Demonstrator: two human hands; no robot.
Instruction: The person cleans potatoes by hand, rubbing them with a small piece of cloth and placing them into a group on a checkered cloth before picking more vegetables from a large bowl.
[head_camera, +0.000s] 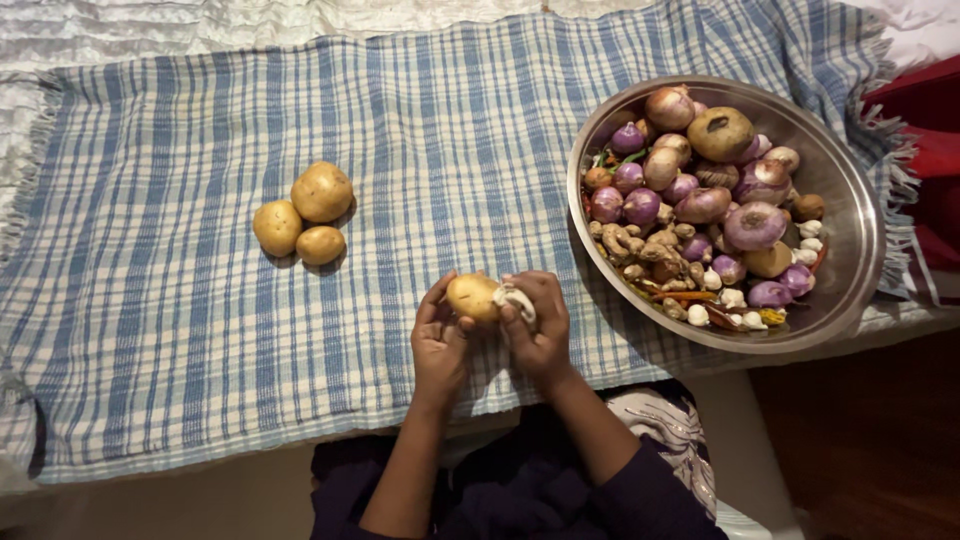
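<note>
My left hand (437, 340) holds a small yellow potato (471, 297) above the near edge of a blue and white checked cloth (200, 330). My right hand (538, 325) presses a small white rag (516, 300) against the potato's right side. Three more potatoes (303, 214) lie together on the cloth to the left, well away from both hands.
A wide steel bowl (850, 250) at the right holds purple onions (755, 224), ginger pieces (640, 248), garlic cloves and one potato (720, 133). White fabric lies beyond the cloth. A red object (935, 150) sits at the far right.
</note>
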